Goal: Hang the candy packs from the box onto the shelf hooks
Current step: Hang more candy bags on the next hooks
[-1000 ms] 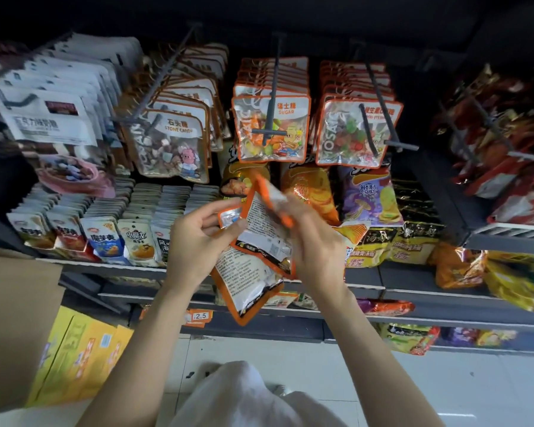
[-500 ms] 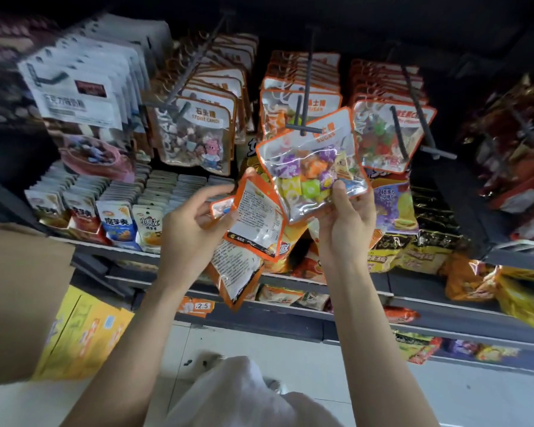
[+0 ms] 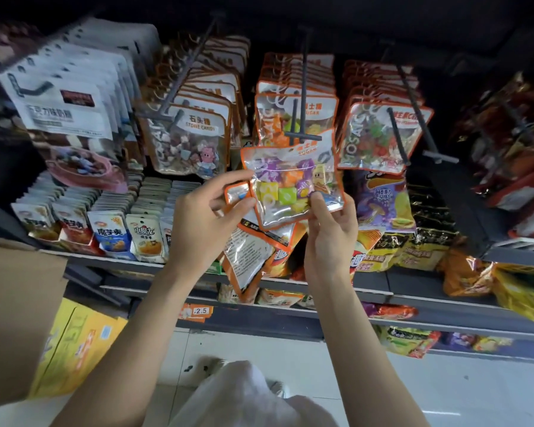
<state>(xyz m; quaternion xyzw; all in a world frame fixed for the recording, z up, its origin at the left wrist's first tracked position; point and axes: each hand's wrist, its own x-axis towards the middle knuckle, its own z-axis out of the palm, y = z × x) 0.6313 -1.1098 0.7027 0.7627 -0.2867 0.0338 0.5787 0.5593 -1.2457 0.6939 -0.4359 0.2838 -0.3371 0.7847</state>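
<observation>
We face a dark shop shelf of hanging snack rows, a brown cardboard box at left. Our right hand pinches a clear, orange-edged pack of coloured cube candies just below the middle black hook. Our left hand grips spare orange-edged packs.
</observation>
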